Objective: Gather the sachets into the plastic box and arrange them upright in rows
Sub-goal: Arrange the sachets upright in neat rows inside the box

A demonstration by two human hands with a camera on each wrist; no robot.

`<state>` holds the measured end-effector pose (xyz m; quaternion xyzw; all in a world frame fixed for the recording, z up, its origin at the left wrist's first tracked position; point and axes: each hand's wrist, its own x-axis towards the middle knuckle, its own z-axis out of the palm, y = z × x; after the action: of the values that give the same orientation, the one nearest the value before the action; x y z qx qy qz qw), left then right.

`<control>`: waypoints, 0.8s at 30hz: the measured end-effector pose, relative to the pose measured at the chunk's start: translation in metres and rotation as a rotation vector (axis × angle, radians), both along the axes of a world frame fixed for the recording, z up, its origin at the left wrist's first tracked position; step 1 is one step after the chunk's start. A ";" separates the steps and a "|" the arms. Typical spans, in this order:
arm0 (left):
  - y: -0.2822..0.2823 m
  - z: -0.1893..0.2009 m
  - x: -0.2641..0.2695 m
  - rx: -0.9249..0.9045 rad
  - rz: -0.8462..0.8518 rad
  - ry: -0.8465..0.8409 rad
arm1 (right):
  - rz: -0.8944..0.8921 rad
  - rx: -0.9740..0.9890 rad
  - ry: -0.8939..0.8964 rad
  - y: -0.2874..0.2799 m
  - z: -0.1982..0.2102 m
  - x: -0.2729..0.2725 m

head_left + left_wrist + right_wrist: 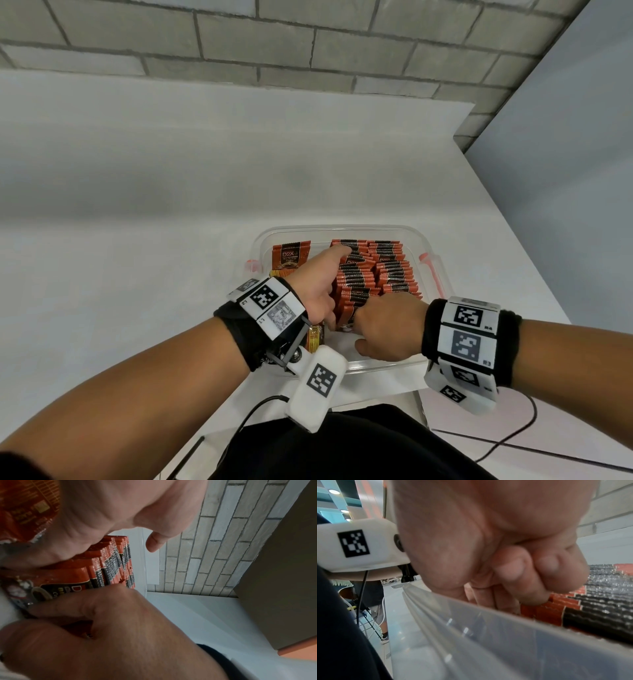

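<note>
Head view has both hands down in the plastic box (432,270), squeezing the sachets (373,274) from two ends so the row stays upright, I reckon. Left hand (317,284) lies flat along the row's left flank, fingers mostly straight, bracing rather than grabbing. Right hand (390,329) is curled at the near end, fingers tucked against the nearest packet; whether it actually pinches one, can't tell. One loose sachet (290,257) leans beyond the left hand, probably next in.
</note>
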<state>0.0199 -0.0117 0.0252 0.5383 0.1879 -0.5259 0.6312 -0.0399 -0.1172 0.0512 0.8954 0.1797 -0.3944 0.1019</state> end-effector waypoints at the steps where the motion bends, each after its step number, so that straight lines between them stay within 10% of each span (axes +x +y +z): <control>1: 0.000 0.001 0.001 0.011 0.000 0.001 | -0.004 -0.003 0.010 -0.001 -0.002 0.001; 24: -0.002 0.006 0.000 0.014 0.039 -0.031 | -0.077 0.162 0.013 -0.018 -0.005 -0.002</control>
<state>0.0200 -0.0135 0.0313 0.5470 0.1924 -0.5036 0.6404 -0.0422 -0.1356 0.0461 0.9045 0.1769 -0.3879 0.0125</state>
